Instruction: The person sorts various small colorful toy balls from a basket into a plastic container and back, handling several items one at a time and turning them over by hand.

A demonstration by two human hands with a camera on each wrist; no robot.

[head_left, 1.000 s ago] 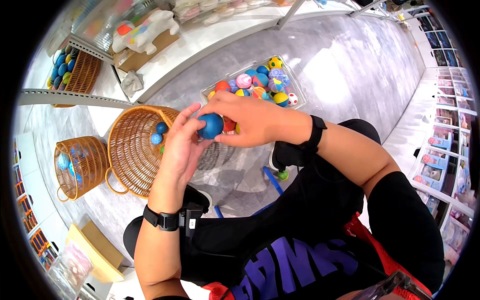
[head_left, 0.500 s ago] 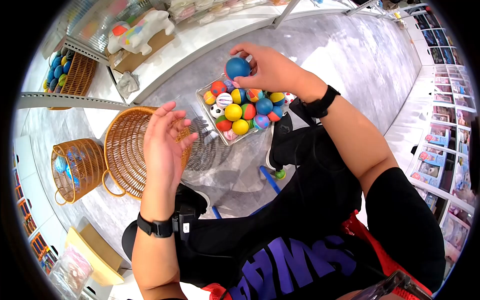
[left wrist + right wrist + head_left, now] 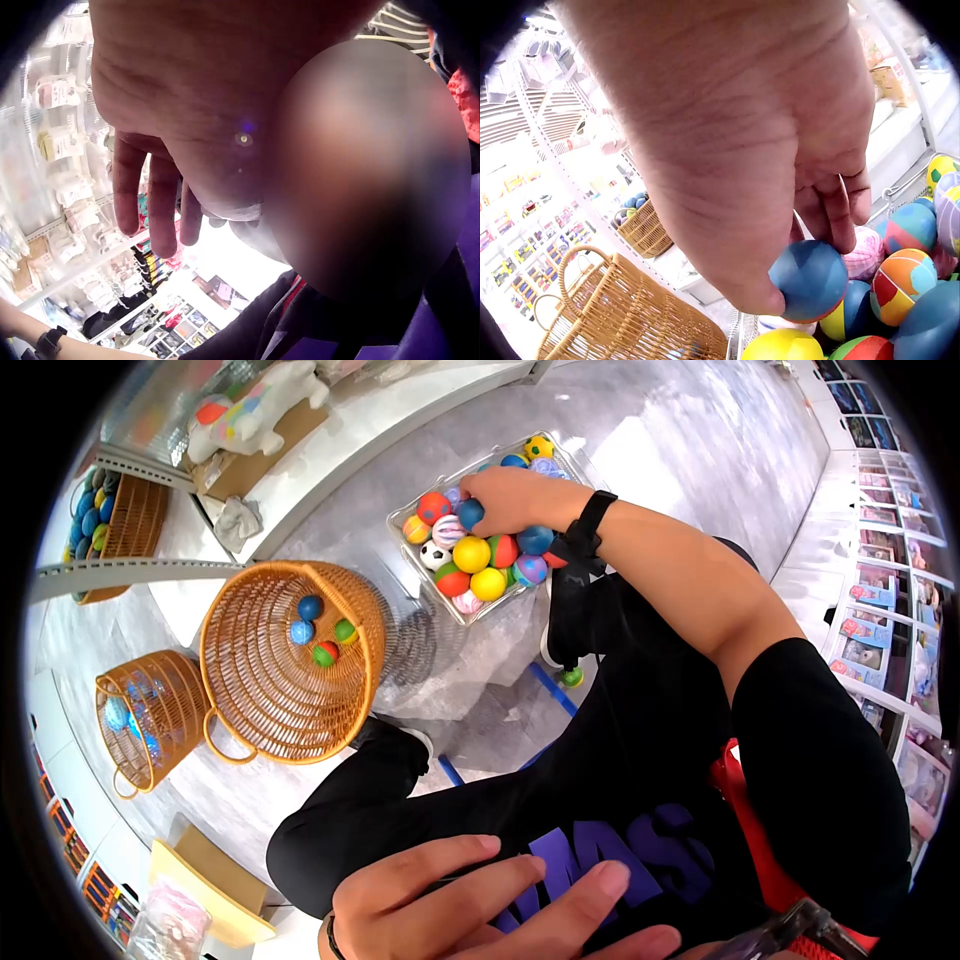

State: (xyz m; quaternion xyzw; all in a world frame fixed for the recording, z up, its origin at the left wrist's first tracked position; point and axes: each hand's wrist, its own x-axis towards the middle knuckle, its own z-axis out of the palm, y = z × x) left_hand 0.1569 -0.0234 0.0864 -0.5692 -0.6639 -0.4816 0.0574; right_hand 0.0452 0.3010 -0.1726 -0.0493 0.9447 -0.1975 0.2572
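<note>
In the head view, my right hand (image 3: 525, 500) is over a clear bin (image 3: 462, 616) full of small colourful balls, gripping a blue ball (image 3: 470, 514). The right wrist view shows thumb and fingers of the right hand (image 3: 742, 142) around that blue ball (image 3: 810, 281), among or just above the other balls. My left hand (image 3: 490, 900) is raised near the chest at the bottom of the head view, fingers spread and holding nothing. In the left wrist view the left hand's fingers (image 3: 161, 195) hang extended.
A large wicker basket (image 3: 290, 710) with several balls inside lies left of the bin. Beside it stands a smaller wicker basket (image 3: 170, 705) holding blue items. Another basket (image 3: 135, 525) of balls sits at the upper left, near a white shelf (image 3: 375, 445). Shelving lines the right side.
The right hand has carried the blue ball away from the left hand and down to the bin. The left hand has moved from beside the large basket back towards the chest.
</note>
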